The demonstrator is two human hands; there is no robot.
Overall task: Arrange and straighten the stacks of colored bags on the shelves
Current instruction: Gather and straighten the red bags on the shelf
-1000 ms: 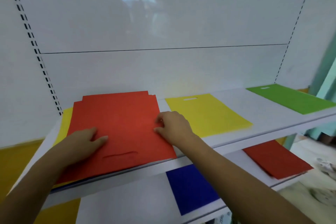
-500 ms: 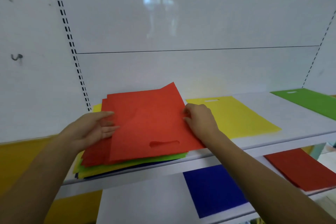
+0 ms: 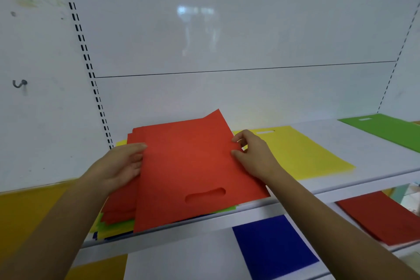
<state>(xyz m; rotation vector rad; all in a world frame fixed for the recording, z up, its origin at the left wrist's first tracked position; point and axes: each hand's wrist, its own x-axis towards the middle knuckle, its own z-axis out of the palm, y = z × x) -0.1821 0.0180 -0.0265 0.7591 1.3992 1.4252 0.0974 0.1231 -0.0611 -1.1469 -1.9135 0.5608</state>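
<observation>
A red bag [image 3: 191, 166] with a cut-out handle lies skewed on top of a mixed stack [image 3: 118, 223] of red, green, yellow and blue bags at the left end of the upper shelf [image 3: 341, 185]. My left hand [image 3: 122, 165] holds the red bag's left edge, fingers partly under it. At the bag's right edge my right hand [image 3: 252, 154] pinches it between thumb and fingers. The top bag is turned clockwise relative to the stack, its far corner raised.
A yellow bag [image 3: 302, 154] lies flat right of the stack, and a green bag [image 3: 386, 129] sits at the shelf's far right. On the lower shelf lie a blue bag [image 3: 272, 248] and a red bag [image 3: 381, 218]. White back panel behind.
The hands went from pressing flat on the stack to gripping the top red bag's edges. That bag lifted and turned, exposing green and yellow bags beneath. The camera view shifted left.
</observation>
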